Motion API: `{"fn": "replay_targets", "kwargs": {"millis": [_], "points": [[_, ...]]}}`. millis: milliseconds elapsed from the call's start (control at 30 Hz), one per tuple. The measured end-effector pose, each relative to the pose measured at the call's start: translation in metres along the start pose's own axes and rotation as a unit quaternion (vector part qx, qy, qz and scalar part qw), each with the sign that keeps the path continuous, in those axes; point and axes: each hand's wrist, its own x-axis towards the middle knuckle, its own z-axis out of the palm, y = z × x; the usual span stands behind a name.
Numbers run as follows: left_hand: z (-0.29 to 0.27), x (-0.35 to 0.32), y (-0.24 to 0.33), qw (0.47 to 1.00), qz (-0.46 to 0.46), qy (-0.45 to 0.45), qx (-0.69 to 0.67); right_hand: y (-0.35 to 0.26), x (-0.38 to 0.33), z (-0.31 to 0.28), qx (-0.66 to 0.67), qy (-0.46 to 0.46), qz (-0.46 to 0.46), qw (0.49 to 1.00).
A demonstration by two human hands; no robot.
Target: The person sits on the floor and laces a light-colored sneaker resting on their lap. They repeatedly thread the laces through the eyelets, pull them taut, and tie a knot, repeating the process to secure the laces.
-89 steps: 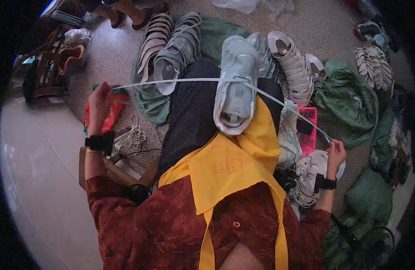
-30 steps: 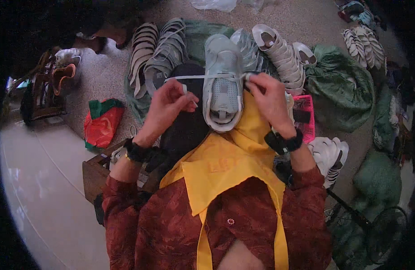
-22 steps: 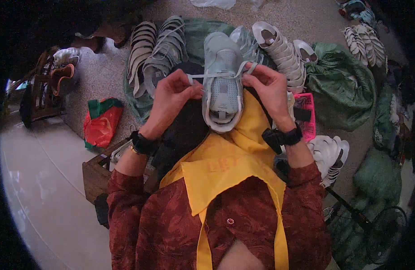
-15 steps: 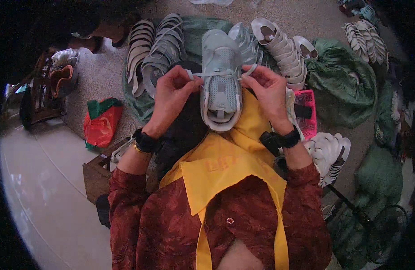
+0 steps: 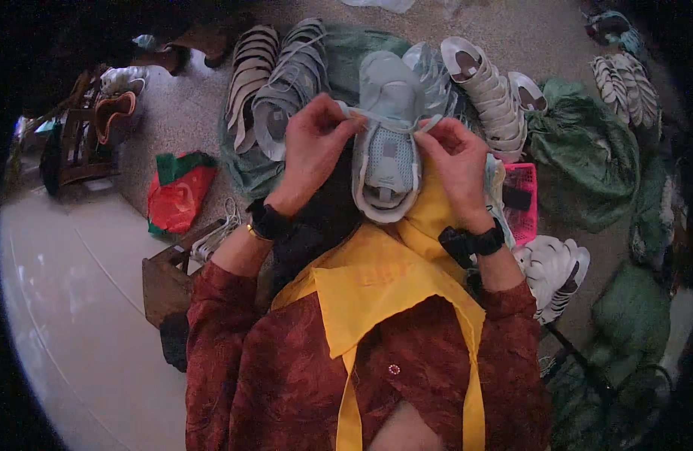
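Observation:
A pale grey-blue sneaker (image 5: 388, 146) rests sole-down on my lap, on a yellow apron (image 5: 376, 278), its opening toward me. A white shoelace (image 5: 376, 116) crosses its upper. My left hand (image 5: 313, 150) pinches the lace at the shoe's left side. On the shoe's right side, my right hand (image 5: 455, 154) pinches the other end. Both hands press close against the shoe, and both wrists wear black bands.
Several more sneakers (image 5: 286, 83) lie in a row on the floor ahead, some on green cloth (image 5: 587, 143). A red and green bag (image 5: 181, 199) lies at left, a pink basket (image 5: 521, 203) at right, a wooden stool (image 5: 170, 274) by my left elbow.
Three seconds ago my hands were spread wide, pulling the lace taut. They have come together at the shoe and now hold the lace close to its eyelets.

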Motion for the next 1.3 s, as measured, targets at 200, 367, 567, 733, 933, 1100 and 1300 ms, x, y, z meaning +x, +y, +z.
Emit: {"fn": "replay_targets", "kwargs": {"millis": [200, 367, 567, 733, 933, 1100, 1300], "points": [[0.005, -0.003, -0.001, 0.996, 0.046, 0.021, 0.076, 0.009, 0.001, -0.003, -0.004, -0.008, 0.001, 1.0], [0.013, -0.008, 0.011, 0.972, 0.092, 0.025, 0.215, 0.005, -0.001, -0.001, -0.007, 0.009, 0.001, 1.0], [0.013, 0.0, 0.001, 0.979, 0.085, 0.046, 0.18, 0.01, -0.001, -0.003, -0.091, 0.045, -0.036, 0.994], [0.016, -0.01, 0.016, 0.968, 0.073, 0.07, 0.23, -0.009, -0.009, 0.004, -0.229, 0.045, -0.171, 0.957], [0.022, -0.01, 0.015, 0.957, 0.156, 0.067, 0.234, -0.034, -0.014, 0.005, -0.317, -0.012, -0.166, 0.934], [0.021, -0.009, 0.011, 0.951, 0.189, 0.038, 0.239, -0.034, -0.011, 0.005, -0.368, -0.019, -0.174, 0.913], [0.018, -0.01, 0.008, 0.95, 0.194, 0.016, 0.246, -0.028, -0.014, 0.006, -0.406, -0.052, -0.237, 0.881]]}}
